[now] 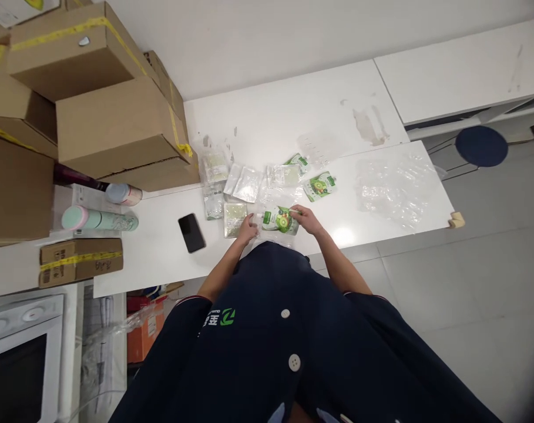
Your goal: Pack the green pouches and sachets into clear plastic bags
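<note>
A green and white pouch with kiwi pictures (281, 220) lies at the table's front edge, close to my body. My right hand (307, 220) pinches its right end. Clear plastic, seemingly a bag (258, 220), shows around the pouch, and my left hand (248, 229) has its fingers closed on the plastic's left edge. Beside my left hand is a flat packet with a pale green panel (235, 220). Two more kiwi pouches, one whole (320, 186) and one partly covered (297, 161), lie just beyond. Silver packets (248, 184) and another clear-bagged packet (284, 175) sit behind my hands.
Left of the packets is a black phone (191, 232). Further left stand a mint bottle (100, 218), a small carton (81, 261) and stacked cardboard boxes (117, 126). Loose clear bags (392, 191) spread over the table's right part. A dark round stool (482, 145) stands beyond.
</note>
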Tool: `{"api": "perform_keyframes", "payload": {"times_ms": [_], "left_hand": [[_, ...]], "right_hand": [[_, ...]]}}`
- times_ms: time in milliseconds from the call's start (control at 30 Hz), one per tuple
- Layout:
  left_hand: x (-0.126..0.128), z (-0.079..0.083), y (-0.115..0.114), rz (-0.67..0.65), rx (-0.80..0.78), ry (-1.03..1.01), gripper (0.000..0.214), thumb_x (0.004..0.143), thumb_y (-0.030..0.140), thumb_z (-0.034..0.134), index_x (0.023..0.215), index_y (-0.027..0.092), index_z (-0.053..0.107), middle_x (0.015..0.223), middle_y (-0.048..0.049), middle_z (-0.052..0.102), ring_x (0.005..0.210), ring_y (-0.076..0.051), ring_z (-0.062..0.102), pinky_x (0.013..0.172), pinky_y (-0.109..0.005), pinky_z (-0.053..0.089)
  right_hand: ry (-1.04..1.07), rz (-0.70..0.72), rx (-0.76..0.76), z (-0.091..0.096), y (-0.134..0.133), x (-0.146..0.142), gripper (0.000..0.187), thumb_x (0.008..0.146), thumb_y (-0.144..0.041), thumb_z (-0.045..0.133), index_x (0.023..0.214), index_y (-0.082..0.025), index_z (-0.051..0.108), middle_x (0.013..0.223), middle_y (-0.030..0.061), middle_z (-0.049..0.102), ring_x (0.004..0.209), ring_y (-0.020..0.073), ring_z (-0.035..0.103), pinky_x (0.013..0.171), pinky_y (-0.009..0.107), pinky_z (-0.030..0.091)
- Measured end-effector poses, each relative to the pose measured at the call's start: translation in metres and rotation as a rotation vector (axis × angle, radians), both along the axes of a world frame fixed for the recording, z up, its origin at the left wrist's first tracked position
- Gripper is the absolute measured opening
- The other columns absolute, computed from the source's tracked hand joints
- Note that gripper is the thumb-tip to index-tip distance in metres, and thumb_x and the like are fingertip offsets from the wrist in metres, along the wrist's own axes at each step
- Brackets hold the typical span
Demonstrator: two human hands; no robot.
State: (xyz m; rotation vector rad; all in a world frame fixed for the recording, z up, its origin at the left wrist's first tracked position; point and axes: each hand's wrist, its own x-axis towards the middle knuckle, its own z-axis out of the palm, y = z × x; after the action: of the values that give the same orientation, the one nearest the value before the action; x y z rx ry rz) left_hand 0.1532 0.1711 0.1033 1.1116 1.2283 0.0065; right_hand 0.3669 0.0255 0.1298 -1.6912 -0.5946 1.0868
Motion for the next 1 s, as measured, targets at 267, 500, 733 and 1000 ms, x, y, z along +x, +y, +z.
{"api": "perform_keyframes", "payload": {"times_ms": [267,500,733,1000], "left_hand": [[-0.003,0.01,0.003,0.177,-0.235,-0.108,0.066,0.082,0.015,0.059,0.144,0.018,0.037,0.095,-0.0095,0.066,0.073,-0.015,0.065,0.07,-0.031,0.057],[-0.004,0.008,-0.001,0.183,-0.211,-0.074,0.059,0.081,0.026,0.068,0.136,0.021,0.049,0.095,-0.0078,0.067,0.07,-0.016,0.066,0.068,-0.033,0.057],[0.012,0.002,-0.004,0.179,-0.14,-0.016,0.058,0.079,0.021,0.072,0.133,0.016,0.053,0.097,-0.0101,0.068,0.073,-0.015,0.066,0.068,-0.029,0.056],[0.003,0.016,-0.004,0.109,-0.225,-0.138,0.046,0.086,0.031,0.067,0.128,0.015,0.055,0.098,-0.0111,0.066,0.075,-0.013,0.065,0.077,-0.032,0.058]], "right_hand": [[-0.02,0.167,-0.272,-0.044,0.015,-0.027,0.042,0.07,-0.06,0.061,0.084,-0.021,0.056,0.068,0.0001,0.061,0.063,0.0164,0.057,0.055,0.027,0.046],[-0.424,0.195,-0.37,-0.029,0.012,-0.047,0.024,0.08,-0.034,0.062,0.098,-0.018,0.064,0.111,0.0139,0.062,0.11,0.0302,0.053,0.094,0.043,0.041],[-0.943,0.732,-0.271,-0.021,-0.015,-0.088,0.077,0.076,-0.037,0.073,0.144,-0.018,0.042,0.149,0.0183,0.039,0.135,0.0358,0.035,0.107,0.051,0.033],[-0.671,0.625,-0.14,-0.024,-0.017,-0.044,0.062,0.082,-0.005,0.045,0.14,-0.025,0.051,0.141,0.0058,0.055,0.126,0.0228,0.053,0.107,0.039,0.041]]}}
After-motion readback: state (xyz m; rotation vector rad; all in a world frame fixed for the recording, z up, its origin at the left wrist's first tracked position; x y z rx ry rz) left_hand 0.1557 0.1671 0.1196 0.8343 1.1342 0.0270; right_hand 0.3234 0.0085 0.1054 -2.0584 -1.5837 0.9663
